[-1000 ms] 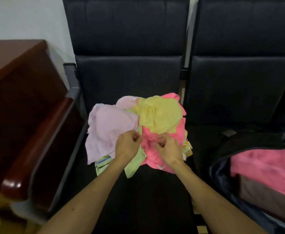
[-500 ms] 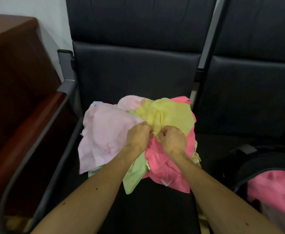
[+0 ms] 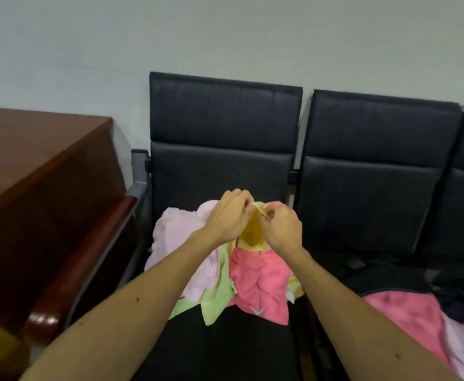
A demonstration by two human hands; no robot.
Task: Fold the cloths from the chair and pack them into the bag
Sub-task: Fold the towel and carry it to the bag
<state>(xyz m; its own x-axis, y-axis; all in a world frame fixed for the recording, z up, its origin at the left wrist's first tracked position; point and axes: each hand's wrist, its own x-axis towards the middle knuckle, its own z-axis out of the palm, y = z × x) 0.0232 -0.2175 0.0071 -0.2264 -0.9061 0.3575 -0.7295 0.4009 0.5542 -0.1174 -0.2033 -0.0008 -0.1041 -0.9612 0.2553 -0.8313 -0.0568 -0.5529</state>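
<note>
Head view: left hand (image 3: 229, 215) and right hand (image 3: 280, 229), fingers curled, are pinching the yellow cloth (image 3: 253, 236) just above the pile (image 3: 258, 284) on the chair (image 3: 225, 350). Judged risk: clinging cloths dragging off the seat, well short of the bag (image 3: 390, 279) on the right.

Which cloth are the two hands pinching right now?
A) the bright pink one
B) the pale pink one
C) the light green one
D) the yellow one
D: the left hand and the right hand both pinch the top edge of the yellow cloth, which hangs between them.
</note>
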